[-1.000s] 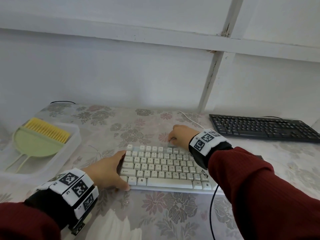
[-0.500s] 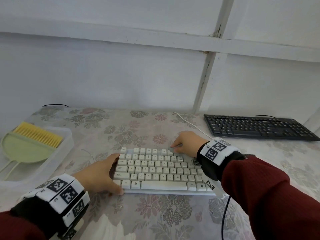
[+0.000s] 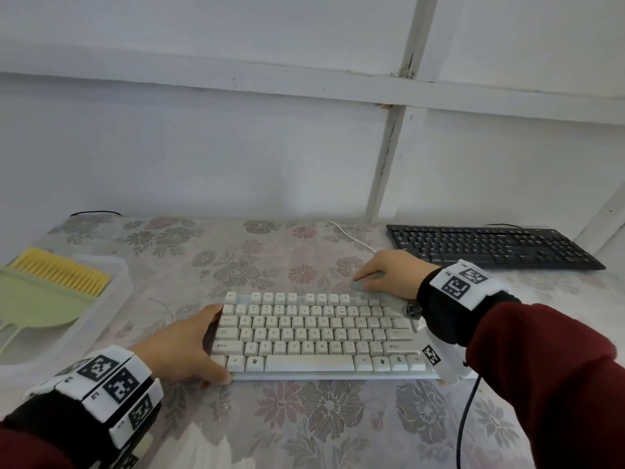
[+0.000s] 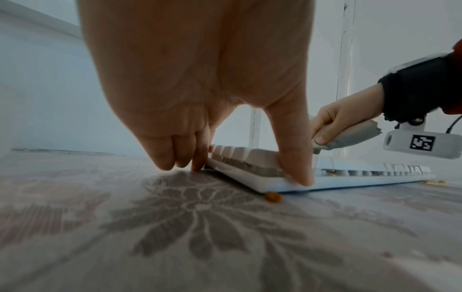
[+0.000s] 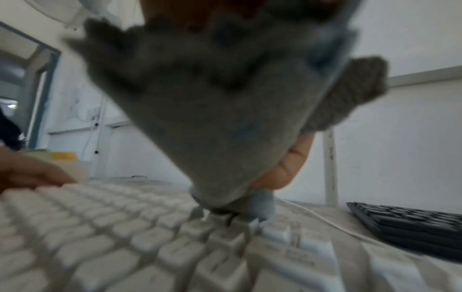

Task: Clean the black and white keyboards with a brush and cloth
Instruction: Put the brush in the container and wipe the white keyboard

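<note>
Right hand point(image 3: 389, 274) has slid its bunched grey cloth point(image 4: 350, 138) rightward along white plastic keyboard point(image 3: 318, 336) | left hand point(image 3: 184, 346) clasps keyboard's left end

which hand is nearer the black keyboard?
Right. The right hand, gripping a grey cloth, is just in front of the black keyboard's left end; the left hand holds the white keyboard's far side.

I read standard letter legends, among them Q, W, E, R, T and A, S, D, on the white keyboard point(image 3: 318, 333) keycaps; the black keyboard point(image 3: 490, 245) legends, far right, stay illegible to me.
</note>
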{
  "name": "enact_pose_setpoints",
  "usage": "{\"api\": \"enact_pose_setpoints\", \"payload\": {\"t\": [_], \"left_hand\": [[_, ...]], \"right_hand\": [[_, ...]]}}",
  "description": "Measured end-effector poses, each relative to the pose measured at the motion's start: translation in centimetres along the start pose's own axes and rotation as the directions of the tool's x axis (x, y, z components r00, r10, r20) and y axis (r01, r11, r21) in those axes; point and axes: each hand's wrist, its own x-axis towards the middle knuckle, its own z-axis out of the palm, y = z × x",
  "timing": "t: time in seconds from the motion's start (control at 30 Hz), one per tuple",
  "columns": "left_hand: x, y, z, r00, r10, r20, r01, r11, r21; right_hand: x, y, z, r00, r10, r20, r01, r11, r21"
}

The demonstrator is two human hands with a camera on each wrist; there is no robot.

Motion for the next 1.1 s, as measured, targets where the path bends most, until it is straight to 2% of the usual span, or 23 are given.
{"api": "enact_pose_setpoints", "payload": {"t": [0.07, 0.2, 0.43, 0.63, 0.73, 0.8, 0.87, 0.97, 1.03, 1.1], "left_hand": [[-0.1, 0.1, 0.0, 1.0, -0.003, -0.006, 0.003, 1.0, 0.004], [-0.1, 0.1, 0.0, 1.0, -0.002, -0.008, 0.002, 1.0, 0.005], [-0.1, 0.0, 0.0, 1.0, -0.009, -0.006, 0.009, 1.0, 0.004], [-0.2, 0.5, 0.0, 1.0, -0.008, -0.008, 0.008, 1.0, 0.015], [-0.2, 0.2, -0.1, 1.0, -0.019, -0.008, 0.019, 1.0, 0.022], [-0.2, 0.2, -0.1, 1.0, -0.02, -0.009, 0.02, 1.0, 0.022], [-0.3, 0.4, -0.1, 1.0, -0.021, -0.006, 0.021, 1.0, 0.022], [-0.3, 0.5, -0.1, 1.0, -0.024, -0.002, 0.025, 1.0, 0.016], [-0.2, 0.5, -0.1, 1.0, -0.013, 0.0, 0.013, 1.0, 0.016], [-0.3, 0.6, -0.1, 1.0, -0.006, -0.003, 0.006, 1.0, 0.025]], "right_hand": [[0.0, -0.3, 1.0, 1.0, -0.027, 0.014, 0.028, 0.998, -0.063], [0.1, 0.6, 2.5, 0.999, 0.023, -0.038, -0.028, 0.991, -0.134], [-0.6, 2.1, 2.2, 0.997, 0.066, -0.032, -0.069, 0.993, -0.097], [-1.0, 3.0, 2.3, 0.99, 0.129, -0.062, -0.129, 0.992, 0.009], [-1.1, 3.3, 1.8, 0.973, 0.23, -0.032, -0.231, 0.971, -0.057], [-0.7, 2.6, 1.6, 0.971, 0.24, -0.009, -0.239, 0.963, -0.127], [0.1, 0.0, 1.4, 0.986, 0.16, -0.046, -0.164, 0.981, -0.106], [1.6, -6.9, 1.4, 0.993, -0.087, -0.083, 0.09, 0.995, 0.038], [2.8, -11.5, 1.9, 0.971, -0.234, -0.043, 0.236, 0.97, 0.063], [4.3, -14.8, 3.0, 0.956, -0.294, 0.021, 0.294, 0.956, -0.016]]}}
